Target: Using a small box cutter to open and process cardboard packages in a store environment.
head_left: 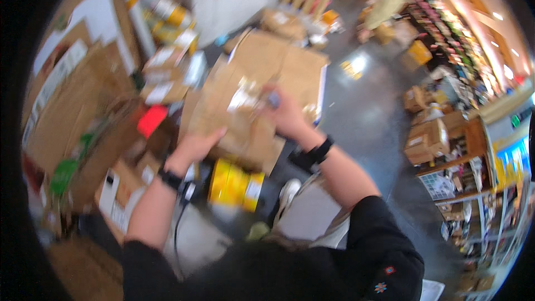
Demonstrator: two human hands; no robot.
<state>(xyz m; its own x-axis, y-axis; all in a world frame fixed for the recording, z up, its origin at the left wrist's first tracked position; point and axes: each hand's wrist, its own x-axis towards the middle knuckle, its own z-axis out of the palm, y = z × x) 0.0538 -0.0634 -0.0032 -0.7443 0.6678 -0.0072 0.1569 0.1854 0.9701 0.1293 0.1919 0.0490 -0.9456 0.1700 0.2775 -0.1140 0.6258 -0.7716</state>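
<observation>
A brown cardboard box (234, 122) lies in front of me on other cardboard, with a shiny, pale patch (243, 96) on its top, perhaps tape or a label. My left hand (196, 148) grips the box's near left edge, thumb on top and the other fingers mostly hidden. Over the right part of the box, my right hand (287, 114) is closed round a small bluish-grey thing (273, 99), too blurred to name. Black bands circle both my wrists. Beneath the flat brown cardboard (278, 56) a white-edged sheet shows at the right.
A yellow box (236, 185) sits just below the cardboard, near my feet. Stacked cartons (83, 111), a red piece (151, 121) and small parcels (165, 75) crowd the left. Cartons (428, 141) and loaded shelves line the right. Another person (390, 3) stands at the far right.
</observation>
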